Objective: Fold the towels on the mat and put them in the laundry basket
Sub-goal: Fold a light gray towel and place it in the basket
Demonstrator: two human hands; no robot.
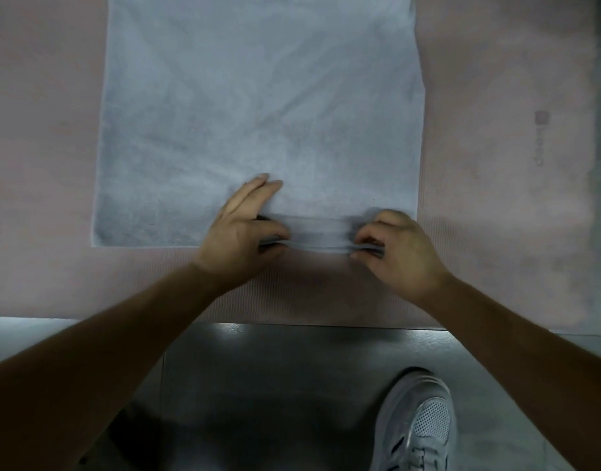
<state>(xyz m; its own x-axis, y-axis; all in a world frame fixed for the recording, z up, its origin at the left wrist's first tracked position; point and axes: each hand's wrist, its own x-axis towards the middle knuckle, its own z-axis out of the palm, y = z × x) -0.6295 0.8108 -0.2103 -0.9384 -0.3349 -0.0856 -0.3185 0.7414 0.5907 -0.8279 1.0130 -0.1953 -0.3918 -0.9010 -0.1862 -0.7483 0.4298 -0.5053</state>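
Note:
A light grey-blue towel (258, 107) lies flat on the pink mat (496, 205), filling the upper middle of the view. Both hands are at its near edge. My left hand (244, 229) pinches the edge between thumb and palm side, its fingers stretched flat over the cloth. My right hand (394, 246) grips the same edge near the towel's right corner with curled fingers. Between the hands the edge is lifted slightly and shows two layers. The laundry basket is not in view.
The mat's near edge (292, 317) meets a dark glossy floor (275, 385). A grey sneaker (418, 426) stands on the floor at the lower right. A small grey logo (541, 137) is printed on the mat to the right of the towel.

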